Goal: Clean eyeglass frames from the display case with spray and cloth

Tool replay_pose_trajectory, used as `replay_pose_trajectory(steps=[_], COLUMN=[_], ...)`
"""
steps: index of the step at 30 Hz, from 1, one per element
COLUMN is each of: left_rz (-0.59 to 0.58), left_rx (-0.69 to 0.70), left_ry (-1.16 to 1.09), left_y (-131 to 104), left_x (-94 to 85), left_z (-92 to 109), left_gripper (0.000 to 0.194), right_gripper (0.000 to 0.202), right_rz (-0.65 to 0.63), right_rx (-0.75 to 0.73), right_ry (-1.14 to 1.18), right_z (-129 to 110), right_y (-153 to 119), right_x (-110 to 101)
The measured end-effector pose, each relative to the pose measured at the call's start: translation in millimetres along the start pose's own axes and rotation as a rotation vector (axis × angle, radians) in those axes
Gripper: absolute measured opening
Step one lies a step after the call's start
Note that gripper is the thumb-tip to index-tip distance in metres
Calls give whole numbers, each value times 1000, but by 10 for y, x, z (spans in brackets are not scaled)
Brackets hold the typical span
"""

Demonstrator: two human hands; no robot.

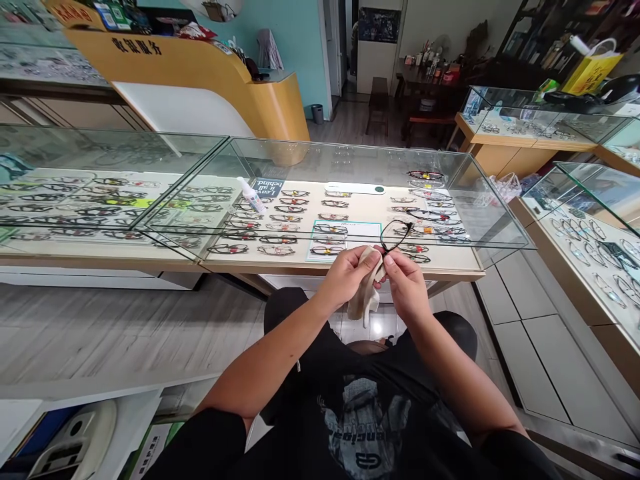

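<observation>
A pair of black-framed eyeglasses (397, 235) is held up between my two hands, just over the front edge of the glass display case (280, 268). My left hand (350, 272) is closed on a beige cleaning cloth (364, 303), which hangs down below the fingers and meets the lower part of the frame. With thumb and fingers my right hand (406, 277) pinches the eyeglasses at their near side. Part of the frame is hidden behind the fingers and cloth.
Rows of eyeglasses (277, 251) lie inside the case. A white spray bottle (251, 195) stands on its glass top. More display cases (575, 267) run along the right, and a yellow counter (270, 100) stands beyond. My knees are against the case front.
</observation>
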State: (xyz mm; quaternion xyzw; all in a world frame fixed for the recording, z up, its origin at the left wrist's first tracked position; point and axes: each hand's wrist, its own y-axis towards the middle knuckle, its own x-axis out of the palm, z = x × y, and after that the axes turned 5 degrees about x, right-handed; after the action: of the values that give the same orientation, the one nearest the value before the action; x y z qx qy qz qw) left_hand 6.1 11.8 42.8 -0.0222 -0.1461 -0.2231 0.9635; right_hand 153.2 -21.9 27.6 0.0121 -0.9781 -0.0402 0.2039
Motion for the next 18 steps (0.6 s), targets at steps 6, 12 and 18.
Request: replay_pose_trajectory(steps=[6, 12, 18], left_rz=[-129, -175, 45], left_rx=[51, 16, 64], left_ry=[39, 8, -25], left_y=[-17, -38, 33], left_x=[-91, -128, 16], left_z=[24, -18, -120], left_gripper=[52, 57, 54], right_gripper=[37, 32, 35], right_rz=[115, 155, 66], right_rx=[-23, 33, 90], right_ry=[-30, 12, 70], right_z=[-78, -74, -59], right_y=[30, 55, 40], right_x=[-17, 12, 81])
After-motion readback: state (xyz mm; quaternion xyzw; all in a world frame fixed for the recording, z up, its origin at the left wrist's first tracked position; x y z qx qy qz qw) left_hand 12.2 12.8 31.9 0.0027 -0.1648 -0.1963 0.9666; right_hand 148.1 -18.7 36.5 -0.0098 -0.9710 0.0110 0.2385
